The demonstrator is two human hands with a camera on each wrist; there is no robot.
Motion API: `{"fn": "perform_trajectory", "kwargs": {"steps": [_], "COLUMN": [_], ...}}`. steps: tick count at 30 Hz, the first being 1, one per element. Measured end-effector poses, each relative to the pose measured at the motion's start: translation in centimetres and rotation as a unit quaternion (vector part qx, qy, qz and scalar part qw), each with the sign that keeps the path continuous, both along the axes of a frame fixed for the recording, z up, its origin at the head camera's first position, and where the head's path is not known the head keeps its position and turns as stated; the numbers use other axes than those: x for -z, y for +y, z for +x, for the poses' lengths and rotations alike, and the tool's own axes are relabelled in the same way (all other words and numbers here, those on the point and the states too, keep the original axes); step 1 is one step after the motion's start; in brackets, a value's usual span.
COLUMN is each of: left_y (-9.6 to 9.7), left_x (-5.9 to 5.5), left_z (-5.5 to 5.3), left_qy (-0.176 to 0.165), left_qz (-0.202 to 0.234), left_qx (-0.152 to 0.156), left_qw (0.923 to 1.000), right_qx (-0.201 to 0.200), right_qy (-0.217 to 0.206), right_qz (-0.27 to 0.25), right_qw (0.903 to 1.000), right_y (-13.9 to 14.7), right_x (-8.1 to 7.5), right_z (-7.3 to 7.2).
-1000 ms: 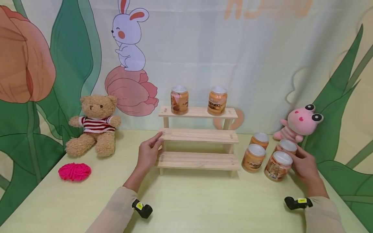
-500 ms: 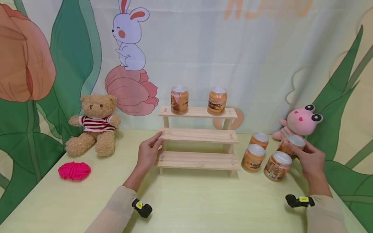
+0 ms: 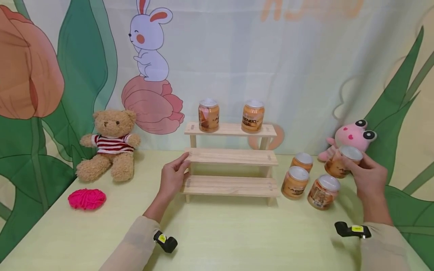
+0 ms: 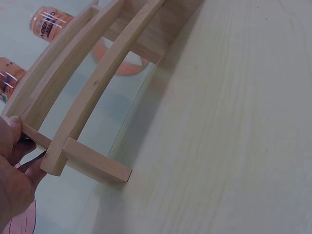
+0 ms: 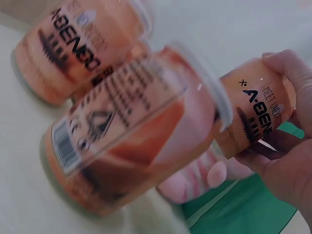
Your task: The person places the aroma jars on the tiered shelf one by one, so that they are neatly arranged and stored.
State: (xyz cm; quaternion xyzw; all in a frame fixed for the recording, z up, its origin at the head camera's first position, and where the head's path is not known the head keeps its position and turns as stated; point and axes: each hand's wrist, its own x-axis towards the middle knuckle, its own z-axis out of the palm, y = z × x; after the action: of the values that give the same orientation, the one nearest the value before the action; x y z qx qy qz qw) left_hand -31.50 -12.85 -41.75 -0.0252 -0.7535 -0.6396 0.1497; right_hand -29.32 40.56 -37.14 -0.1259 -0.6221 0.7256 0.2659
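My right hand [image 3: 371,175] grips an orange-labelled jar [image 3: 339,167] with a silver lid, lifted and slightly tilted in front of the pink plush. In the right wrist view the fingers and thumb curl round this jar [image 5: 253,109]. My left hand [image 3: 173,175] holds the left end of a three-tier wooden shelf [image 3: 232,156]; thumb and fingers pinch its side frame in the left wrist view. Two matching jars, a left one [image 3: 208,116] and a right one [image 3: 252,117], stand on the top tier. Another jar [image 3: 323,194] stands on the table below the held one.
Two more jars, a front one [image 3: 294,184] and a rear one [image 3: 301,163], stand right of the shelf. The pink plush frog [image 3: 350,141] sits behind at the right. A teddy bear [image 3: 113,146] and pink yarn [image 3: 87,199] lie left on the table [image 3: 237,237]. A printed curtain [image 3: 305,75] hangs behind.
My right hand has taken one jar from the group of jars on the right, lifting it up and to the right. The left hand has stayed at the shelf's end.
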Motion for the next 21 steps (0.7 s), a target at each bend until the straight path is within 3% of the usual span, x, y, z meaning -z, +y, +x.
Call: {"fn": "perform_trajectory", "kwargs": {"steps": [7, 13, 21], "left_y": [0.0, 0.0, 0.0], "left_x": [-0.3, -0.3, -0.1], "left_z": [0.2, 0.1, 0.0], "left_qy": [-0.001, 0.005, 0.004], "left_qz": [-0.002, 0.000, 0.002], "left_qx": [-0.002, 0.000, 0.002], "left_qw": [1.0000, 1.0000, 1.0000], "right_qx": [-0.002, -0.059, -0.131], "right_qy": [0.006, 0.038, 0.055], "right_qz": [0.019, 0.050, 0.144], "right_qw": [0.9998, 0.9962, 0.9792], "right_y": [-1.9, -4.4, -8.2], "right_x": [-2.3, -4.0, -4.1], "right_z": [0.4, 1.3, 1.7]}}
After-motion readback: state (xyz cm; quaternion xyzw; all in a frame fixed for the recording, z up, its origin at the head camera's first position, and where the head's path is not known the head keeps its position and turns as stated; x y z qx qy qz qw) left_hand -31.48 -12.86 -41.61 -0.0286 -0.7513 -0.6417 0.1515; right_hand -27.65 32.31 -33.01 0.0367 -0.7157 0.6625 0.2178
